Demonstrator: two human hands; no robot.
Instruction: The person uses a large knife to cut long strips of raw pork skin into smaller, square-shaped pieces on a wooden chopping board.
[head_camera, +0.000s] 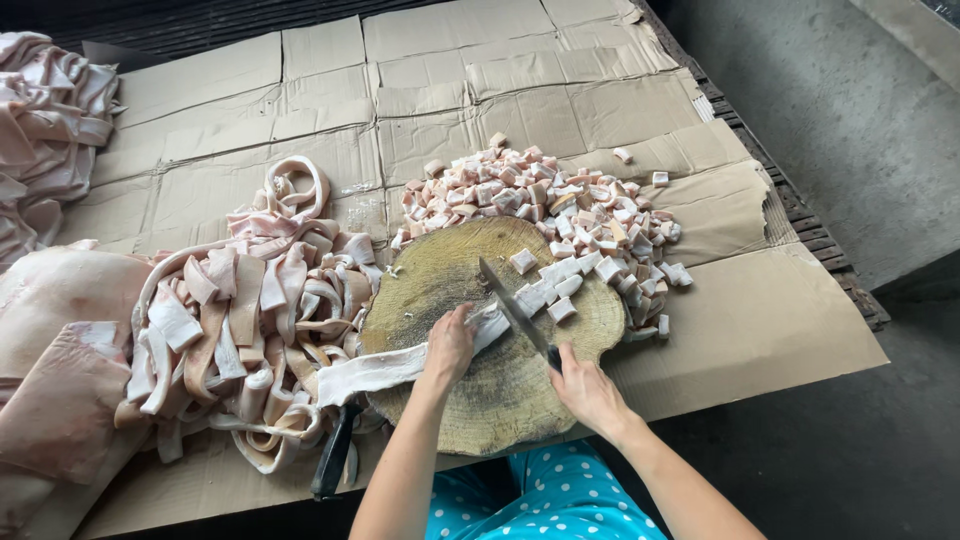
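The left hand (449, 345) presses flat, fingers closed down, on a long pale strip of pork fat (400, 366) lying across the round wooden chopping block (470, 400). The right hand (588, 390) has its grip wrapped tight around the knife (515, 312), whose blade meets the strip's right end just beyond the left fingertips. Cut cubes (545, 205) pile on the far side (uncut strips (250, 310) heap left) on the cardboard-covered counter (760, 330).
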